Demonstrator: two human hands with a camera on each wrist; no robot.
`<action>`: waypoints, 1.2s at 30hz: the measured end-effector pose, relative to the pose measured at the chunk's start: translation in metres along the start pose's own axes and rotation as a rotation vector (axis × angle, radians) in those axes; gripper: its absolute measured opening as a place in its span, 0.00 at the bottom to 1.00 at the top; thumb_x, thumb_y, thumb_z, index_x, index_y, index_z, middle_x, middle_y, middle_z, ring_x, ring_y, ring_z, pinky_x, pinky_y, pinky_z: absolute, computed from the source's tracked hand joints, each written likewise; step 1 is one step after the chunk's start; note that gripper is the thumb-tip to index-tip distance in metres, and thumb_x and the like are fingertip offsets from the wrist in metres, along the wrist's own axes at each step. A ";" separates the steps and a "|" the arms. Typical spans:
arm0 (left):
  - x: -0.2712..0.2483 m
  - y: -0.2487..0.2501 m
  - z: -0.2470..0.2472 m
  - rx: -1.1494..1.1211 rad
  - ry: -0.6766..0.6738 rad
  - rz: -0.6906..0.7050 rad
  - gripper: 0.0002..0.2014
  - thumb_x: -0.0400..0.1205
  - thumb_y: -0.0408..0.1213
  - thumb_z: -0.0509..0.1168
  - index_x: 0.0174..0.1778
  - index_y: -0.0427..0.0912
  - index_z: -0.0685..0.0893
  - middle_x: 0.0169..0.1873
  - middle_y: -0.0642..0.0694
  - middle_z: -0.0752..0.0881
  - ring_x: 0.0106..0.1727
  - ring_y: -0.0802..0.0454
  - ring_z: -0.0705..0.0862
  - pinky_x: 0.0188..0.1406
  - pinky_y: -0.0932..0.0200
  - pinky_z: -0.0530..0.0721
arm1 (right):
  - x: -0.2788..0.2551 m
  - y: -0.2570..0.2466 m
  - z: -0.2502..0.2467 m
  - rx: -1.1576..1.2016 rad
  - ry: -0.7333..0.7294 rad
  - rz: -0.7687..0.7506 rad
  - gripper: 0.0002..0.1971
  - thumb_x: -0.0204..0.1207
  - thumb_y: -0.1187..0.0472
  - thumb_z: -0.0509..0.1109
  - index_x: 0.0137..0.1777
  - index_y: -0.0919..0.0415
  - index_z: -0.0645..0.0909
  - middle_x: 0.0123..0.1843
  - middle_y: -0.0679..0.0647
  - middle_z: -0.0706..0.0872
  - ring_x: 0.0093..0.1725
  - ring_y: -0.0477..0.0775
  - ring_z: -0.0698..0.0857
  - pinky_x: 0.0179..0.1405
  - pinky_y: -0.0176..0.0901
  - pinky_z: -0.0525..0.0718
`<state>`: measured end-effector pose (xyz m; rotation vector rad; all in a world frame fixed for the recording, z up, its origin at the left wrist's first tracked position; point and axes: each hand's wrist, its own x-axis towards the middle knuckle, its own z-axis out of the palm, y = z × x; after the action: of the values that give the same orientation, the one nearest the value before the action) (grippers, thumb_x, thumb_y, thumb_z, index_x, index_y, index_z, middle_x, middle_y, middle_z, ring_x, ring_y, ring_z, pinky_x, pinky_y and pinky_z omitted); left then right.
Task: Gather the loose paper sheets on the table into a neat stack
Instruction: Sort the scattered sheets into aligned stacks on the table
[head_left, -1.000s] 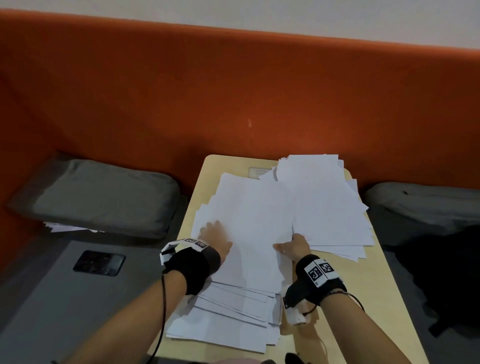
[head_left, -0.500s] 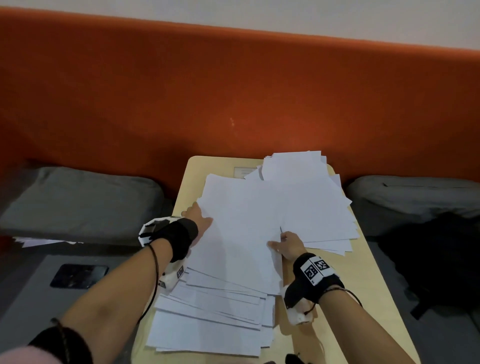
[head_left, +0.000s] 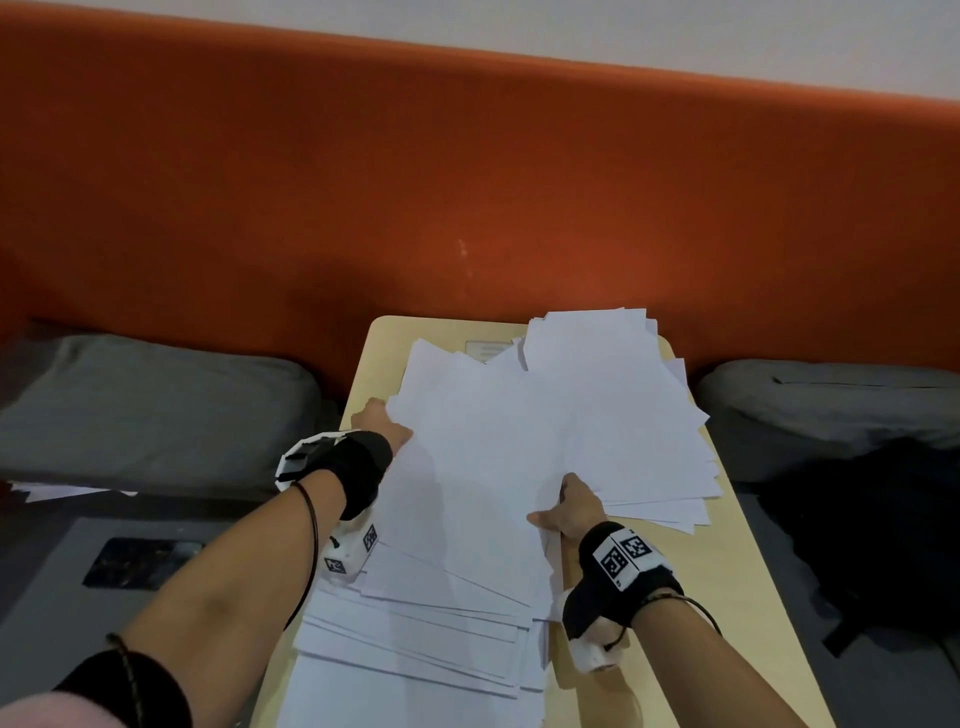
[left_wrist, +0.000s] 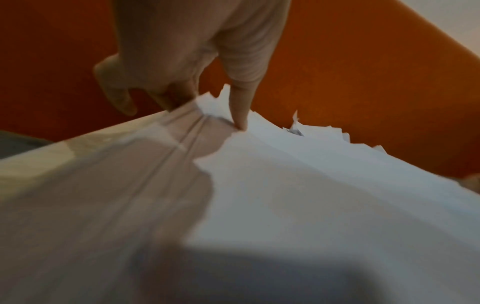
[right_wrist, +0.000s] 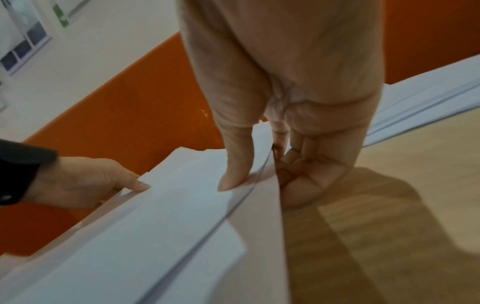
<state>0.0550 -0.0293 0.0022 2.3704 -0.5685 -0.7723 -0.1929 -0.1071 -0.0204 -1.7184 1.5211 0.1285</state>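
Several white paper sheets (head_left: 483, 457) lie fanned over a small light wooden table (head_left: 727, 587). My left hand (head_left: 382, 423) grips the left edge of a bundle of sheets, thumb on top and fingers underneath; the left wrist view shows the thumb (left_wrist: 240, 107) pressing on that paper (left_wrist: 324, 205). My right hand (head_left: 566, 506) pinches the right edge of the same bundle (right_wrist: 155, 226), its thumb (right_wrist: 233, 172) above and curled fingers below. A second pile (head_left: 623, 415) lies at the far right, and more sheets (head_left: 415, 639) are spread near the front.
An orange upholstered wall (head_left: 467, 182) stands right behind the table. Grey cushions sit to the left (head_left: 145, 410) and right (head_left: 841, 400). A dark phone (head_left: 140, 561) lies on a grey surface at the left, and a black bag (head_left: 872, 540) at the right.
My left hand has moved from the top of the sheets out to their left edge and taken hold there. The right hand keeps its pinch on the right edge.
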 end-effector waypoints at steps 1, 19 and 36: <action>0.000 0.000 0.000 0.025 0.042 0.054 0.26 0.74 0.36 0.71 0.68 0.40 0.72 0.60 0.37 0.82 0.59 0.36 0.81 0.61 0.46 0.81 | 0.002 0.000 -0.001 -0.004 -0.009 0.004 0.26 0.69 0.57 0.78 0.34 0.51 0.57 0.40 0.47 0.68 0.53 0.50 0.68 0.48 0.39 0.67; -0.067 0.018 -0.050 -0.762 -0.274 0.404 0.26 0.71 0.19 0.70 0.66 0.30 0.76 0.43 0.49 0.91 0.38 0.58 0.89 0.33 0.67 0.85 | -0.021 -0.019 -0.015 0.554 0.014 -0.132 0.17 0.69 0.55 0.79 0.45 0.62 0.73 0.41 0.51 0.79 0.43 0.53 0.78 0.42 0.40 0.74; -0.125 0.092 -0.133 -0.831 0.220 0.870 0.24 0.75 0.30 0.71 0.66 0.40 0.72 0.60 0.41 0.83 0.61 0.49 0.83 0.64 0.50 0.82 | -0.107 -0.109 -0.103 0.844 0.345 -0.726 0.09 0.72 0.56 0.77 0.50 0.55 0.84 0.48 0.50 0.89 0.50 0.49 0.88 0.58 0.45 0.82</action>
<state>0.0271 0.0220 0.1982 1.2309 -0.8709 -0.2444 -0.1707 -0.0941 0.1623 -1.4824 0.8523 -1.0719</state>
